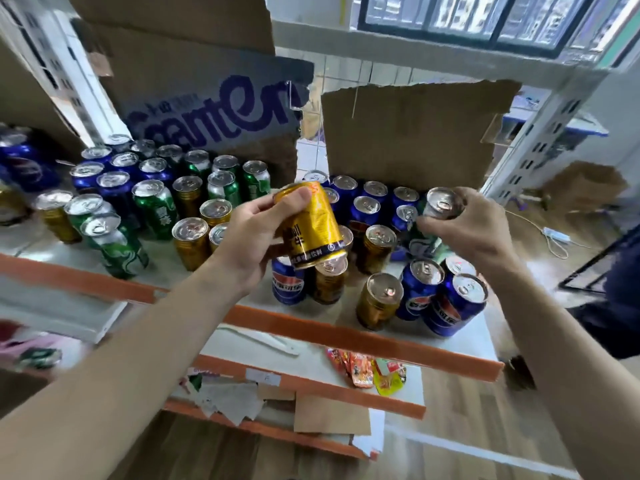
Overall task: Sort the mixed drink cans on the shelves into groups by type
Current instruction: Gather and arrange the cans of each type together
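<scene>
Single head-mounted wide-angle view, facing forward and down onto the orange-edged shelf (346, 332). The camera sits close above and in front of the shelf; lower shelves appear beneath it, a window beyond it.

The shelf (346, 332) is crowded with upright cans (379, 301); cardboard sheets (408, 133) wall its back, split by a gap.
</scene>
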